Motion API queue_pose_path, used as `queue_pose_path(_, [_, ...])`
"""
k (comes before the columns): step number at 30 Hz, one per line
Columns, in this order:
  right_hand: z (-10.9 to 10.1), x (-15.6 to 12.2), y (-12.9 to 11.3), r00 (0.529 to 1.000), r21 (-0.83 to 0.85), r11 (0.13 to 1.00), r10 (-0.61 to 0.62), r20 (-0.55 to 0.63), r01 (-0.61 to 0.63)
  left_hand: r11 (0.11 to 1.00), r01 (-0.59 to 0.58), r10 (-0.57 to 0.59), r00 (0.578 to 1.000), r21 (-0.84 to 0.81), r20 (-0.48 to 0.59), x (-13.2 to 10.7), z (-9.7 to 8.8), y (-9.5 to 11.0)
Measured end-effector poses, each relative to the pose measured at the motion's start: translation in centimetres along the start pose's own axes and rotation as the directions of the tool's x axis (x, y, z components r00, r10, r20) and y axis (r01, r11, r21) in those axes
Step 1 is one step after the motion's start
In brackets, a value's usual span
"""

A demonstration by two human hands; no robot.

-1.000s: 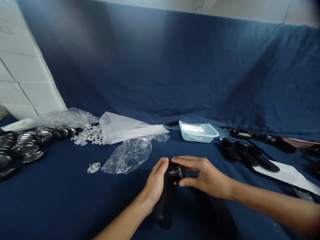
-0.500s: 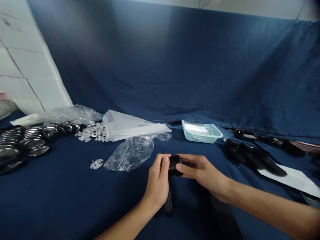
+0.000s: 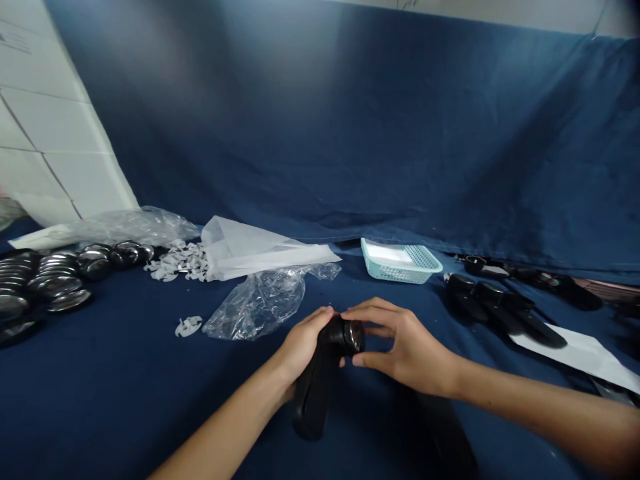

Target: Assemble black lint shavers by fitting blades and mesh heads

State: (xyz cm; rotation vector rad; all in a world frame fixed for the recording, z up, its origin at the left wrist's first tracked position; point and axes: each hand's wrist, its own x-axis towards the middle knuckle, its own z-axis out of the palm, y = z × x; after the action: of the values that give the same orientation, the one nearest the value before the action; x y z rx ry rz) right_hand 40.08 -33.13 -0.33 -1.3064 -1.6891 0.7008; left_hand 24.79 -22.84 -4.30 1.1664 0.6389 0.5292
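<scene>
In the head view my left hand (image 3: pixel 304 347) is closed around the upper end of a long black plastic handle (image 3: pixel 316 393), which tilts down toward me. A round black cap with a shiny rim (image 3: pixel 355 337) sits at the handle's top right. My right hand (image 3: pixel 405 347) curls its fingers over the top of this cap, with the thumb at its lower edge. The left fingers behind the handle are mostly hidden. Beneath my right forearm lies another long black part (image 3: pixel 445 427), dark and partly covered.
Stacks of shiny black discs (image 3: pixel 60 280) lie at the left. White plastic clips (image 3: pixel 180 260) spill beside a white bag (image 3: pixel 255 250); loose clips (image 3: pixel 189 326) lie nearer. Clear plastic film (image 3: pixel 260 303) is in the middle. A light-blue basket (image 3: pixel 400 273) and more black handles (image 3: pixel 505 310) are rightward.
The handle has turned so its long side and the shiny round cap now show. My left hand has rolled over with it, and my right fingers have shifted onto the cap.
</scene>
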Motion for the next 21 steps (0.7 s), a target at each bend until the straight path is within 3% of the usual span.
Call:
queue_pose_path(3, [0.0, -0.3, -0.3, 0.999, -0.070, 0.997, -0.031, 0.023, 0.032, 0.999, 0.038, -0.038, 0.999, 0.012, 0.027, 0.1, 0.0, 0.1])
queue_pose_path(5, [0.1, -0.4, -0.3, 1.000, -0.073, 0.997, -0.005, -0.004, 0.004, 1.000, -0.004, 0.004, 1.000, 0.023, -0.014, -0.1, 0.3, 0.1])
queue_pose_path(8, [0.3, -0.2, -0.1, 0.985, 0.059, 0.985, 0.163, -0.059, -0.159, 0.987, -0.137, 0.146, 0.983, 0.087, -0.112, -0.7, 0.7, 0.1])
queue_pose_path(11, [0.4, 0.3, -0.1, 0.942, 0.168, 0.932, 0.333, -0.042, -0.322, 0.943, -0.271, 0.302, 0.941, 0.194, -0.155, -0.9, 0.7, -0.1])
queue_pose_path(14, [0.4, 0.9, -0.3, 0.905, 0.256, 0.878, 0.424, -0.019, -0.406, 0.917, -0.313, 0.357, 0.921, 0.246, -0.158, -0.7, 0.5, -0.3])
queue_pose_path(16, [0.3, 1.1, -0.4, 0.908, 0.267, 0.876, 0.418, -0.009, -0.401, 0.924, -0.298, 0.340, 0.927, 0.239, -0.159, -0.6, 0.5, -0.3])
queue_pose_path(21, [0.1, 1.1, 0.0, 0.966, 0.124, 0.959, 0.259, -0.009, -0.256, 0.976, -0.188, 0.205, 0.965, 0.114, -0.164, -0.6, 0.9, 0.1])
